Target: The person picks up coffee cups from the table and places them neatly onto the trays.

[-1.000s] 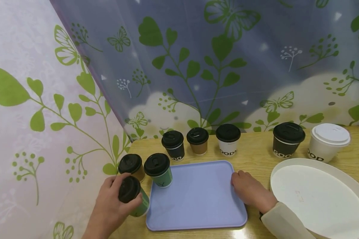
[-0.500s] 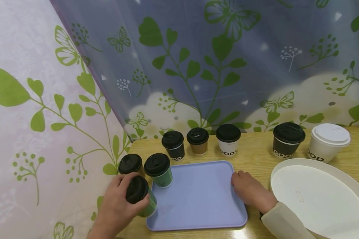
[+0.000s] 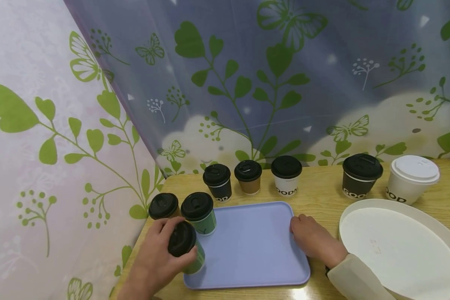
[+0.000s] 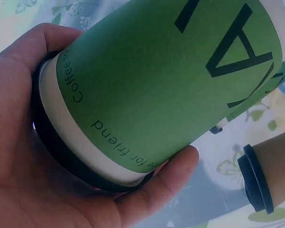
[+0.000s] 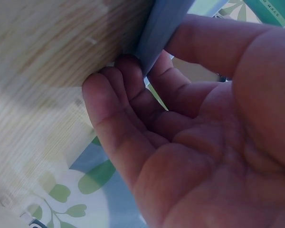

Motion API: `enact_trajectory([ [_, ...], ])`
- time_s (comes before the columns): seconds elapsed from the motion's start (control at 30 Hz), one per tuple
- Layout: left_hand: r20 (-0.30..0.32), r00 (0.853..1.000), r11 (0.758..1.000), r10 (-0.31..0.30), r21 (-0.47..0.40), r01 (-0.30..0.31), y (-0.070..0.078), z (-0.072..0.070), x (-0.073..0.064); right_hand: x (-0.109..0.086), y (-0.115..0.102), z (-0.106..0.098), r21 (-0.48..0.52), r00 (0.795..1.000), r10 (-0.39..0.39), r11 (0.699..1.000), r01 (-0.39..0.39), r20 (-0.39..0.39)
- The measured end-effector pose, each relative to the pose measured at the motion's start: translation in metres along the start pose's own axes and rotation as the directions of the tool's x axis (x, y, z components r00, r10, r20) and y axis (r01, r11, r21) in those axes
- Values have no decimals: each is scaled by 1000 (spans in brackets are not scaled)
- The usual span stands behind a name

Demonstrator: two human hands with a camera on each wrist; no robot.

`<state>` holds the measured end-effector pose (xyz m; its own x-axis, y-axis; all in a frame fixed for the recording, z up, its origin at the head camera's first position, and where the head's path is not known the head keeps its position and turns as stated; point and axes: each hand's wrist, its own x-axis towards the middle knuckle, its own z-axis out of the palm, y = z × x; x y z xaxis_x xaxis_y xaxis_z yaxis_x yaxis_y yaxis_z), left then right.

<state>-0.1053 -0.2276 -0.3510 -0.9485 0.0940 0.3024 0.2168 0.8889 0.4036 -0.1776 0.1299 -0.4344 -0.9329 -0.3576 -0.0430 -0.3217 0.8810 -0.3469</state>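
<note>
My left hand [image 3: 155, 258] grips a green paper coffee cup [image 3: 200, 260] round its black lid, over the near-left corner of a lavender tray [image 3: 255, 250]. In the left wrist view, fingers and thumb curl round the lid end, and "Coffee for friend" is printed on the green cup [image 4: 147, 90]. A second green cup [image 3: 205, 224] with a black lid stands at the tray's far-left corner. On the right side, my right hand [image 3: 315, 239] holds the tray's rim; the right wrist view has the thumb and curled fingers on either side of the tray edge [image 5: 162, 33].
A brown lidded cup [image 3: 164, 206] stands left of the tray. Behind it are a dark cup [image 3: 218, 189], a brown cup [image 3: 249, 185] and a white cup [image 3: 286, 185]. At right, a black cup [image 3: 358, 185] and a white-lidded cup [image 3: 403, 189] stand behind a round white tray [image 3: 401, 250].
My left hand has moved right with the green cup, from beside the tray's left edge to over its near-left corner. The right hand and the tray have stayed put.
</note>
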Motion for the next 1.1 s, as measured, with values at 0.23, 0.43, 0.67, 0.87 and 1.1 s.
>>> enact_trajectory([
  [0.23, 48, 999, 999, -17, -29, 19, 3, 5, 1, 1, 0, -1, 0, 1000, 10, 1000, -10, 7],
  [0.43, 55, 998, 999, -18, -31, 19, 7, 8, 1, 1, -1, -2, 0, 1000, 13, 1000, -13, 14],
  [0.67, 57, 998, 999, -14, -36, 16, 8, 8, 5, 0, -1, -3, 2, 999, 24, 1000, -24, 24],
  [0.87, 40, 999, 999, 10, -47, -9, 6, 12, 9, 0, 0, -2, 3, 1000, 16, 1000, -16, 24],
  [1.1, 33, 999, 999, 28, -41, -27, 6, 18, 13, 1, 0, -1, 11, 999, 25, 1000, -25, 27],
])
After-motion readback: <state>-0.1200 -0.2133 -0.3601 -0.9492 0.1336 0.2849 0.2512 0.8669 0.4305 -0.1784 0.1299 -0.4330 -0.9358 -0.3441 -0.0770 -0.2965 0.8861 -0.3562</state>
